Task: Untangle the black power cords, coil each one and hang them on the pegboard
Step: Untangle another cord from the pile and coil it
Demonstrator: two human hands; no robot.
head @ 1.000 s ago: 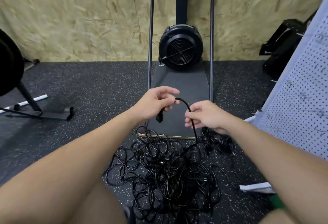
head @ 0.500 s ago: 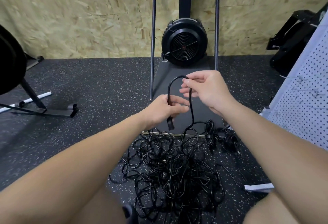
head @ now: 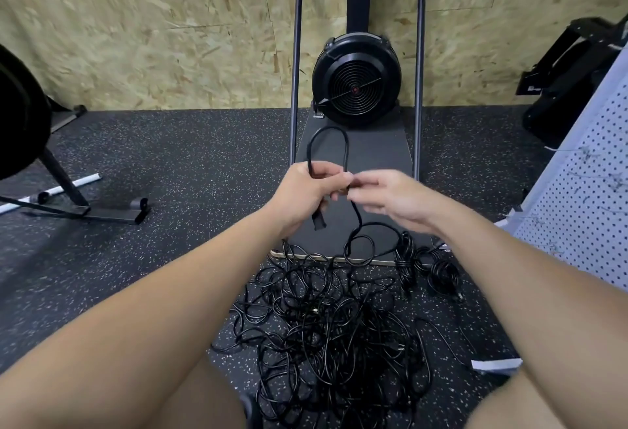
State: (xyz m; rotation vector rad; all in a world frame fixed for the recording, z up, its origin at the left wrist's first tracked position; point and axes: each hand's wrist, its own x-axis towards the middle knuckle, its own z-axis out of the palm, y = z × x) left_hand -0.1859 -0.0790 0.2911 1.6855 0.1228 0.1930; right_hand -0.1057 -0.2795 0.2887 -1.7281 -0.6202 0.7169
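Note:
A tangled heap of black power cords (head: pixel 336 337) lies on the speckled floor between my knees. My left hand (head: pixel 306 194) grips one black cord (head: pixel 346 150): a loop stands up above the fist and the plug end (head: pixel 318 220) hangs below it. My right hand (head: pixel 390 197) pinches the same cord just right of the left hand, and the cord runs down from there into the heap. Two coiled cords (head: pixel 426 267) lie at the heap's far right. The white pegboard (head: pixel 584 204) leans at the right edge.
A black fan-wheel exercise machine (head: pixel 356 82) with two upright poles and a dark base plate stands straight ahead against the chipboard wall. A black stand (head: pixel 78 204) and a white tube (head: pixel 64 185) lie at the left. A black frame (head: pixel 571 68) sits at the back right.
My right hand came down from the top of the loop to meet the left hand. The left hand now holds both sides of the loop.

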